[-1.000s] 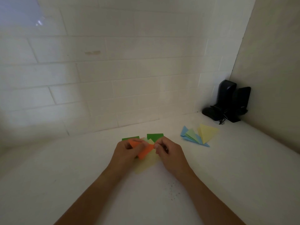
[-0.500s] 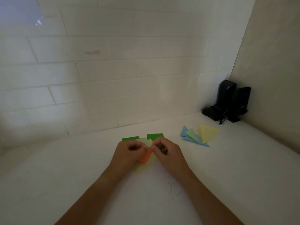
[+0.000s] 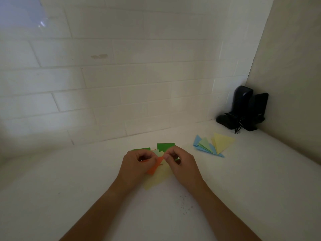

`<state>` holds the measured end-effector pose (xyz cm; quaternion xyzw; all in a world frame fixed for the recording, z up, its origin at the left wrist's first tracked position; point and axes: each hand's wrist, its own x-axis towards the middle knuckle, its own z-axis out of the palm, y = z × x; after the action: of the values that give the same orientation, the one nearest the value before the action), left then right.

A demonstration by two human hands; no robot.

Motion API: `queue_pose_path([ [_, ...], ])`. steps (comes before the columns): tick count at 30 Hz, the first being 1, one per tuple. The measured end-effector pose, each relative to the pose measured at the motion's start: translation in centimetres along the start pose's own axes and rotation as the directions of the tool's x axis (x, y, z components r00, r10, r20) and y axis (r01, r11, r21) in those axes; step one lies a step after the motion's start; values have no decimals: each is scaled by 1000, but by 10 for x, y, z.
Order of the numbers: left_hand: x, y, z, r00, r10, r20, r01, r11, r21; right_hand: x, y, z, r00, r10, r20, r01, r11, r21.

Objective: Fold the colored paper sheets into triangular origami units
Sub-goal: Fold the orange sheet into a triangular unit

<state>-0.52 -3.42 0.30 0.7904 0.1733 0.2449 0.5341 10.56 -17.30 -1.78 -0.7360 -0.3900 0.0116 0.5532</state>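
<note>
White worktop (image 3: 69,197) against a tiled wall (image 3: 121,75). 2 black speakers (image 3: 243,110) in the far right corner. Folded triangles (image 3: 213,144), blue, green and yellow, fanned nearby. Left hand (image 3: 137,164) and right hand (image 3: 182,164) at centre, each grip pinching an orange paper (image 3: 155,166) above loose green and yellow sheets (image 3: 159,176).

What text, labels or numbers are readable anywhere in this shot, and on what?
None readable.
Black speakers in the corner: no legible brand or marking; too dark to tell.
Orange paper, held by the left hand and right hand: plain, no print.
Folded triangles and green sheets: plain.
Tiled wall: only a smudge, no writing.
</note>
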Motion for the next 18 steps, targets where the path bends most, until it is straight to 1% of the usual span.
queue_pose_path([
  [6,-1,1,1,1000,7,-8,-7,1000,19,0,-1,0,1000,-11,7,11,1000,-24],
  [12,-1,0,1,1000,22,1,-22,1000,17,0,1,3,997,-21,71,21,1000,0],
  [18,1,-1,4,1000,-5,-15,4,1000,-19,0,2,4,999,-41,28,42,998,-44],
])
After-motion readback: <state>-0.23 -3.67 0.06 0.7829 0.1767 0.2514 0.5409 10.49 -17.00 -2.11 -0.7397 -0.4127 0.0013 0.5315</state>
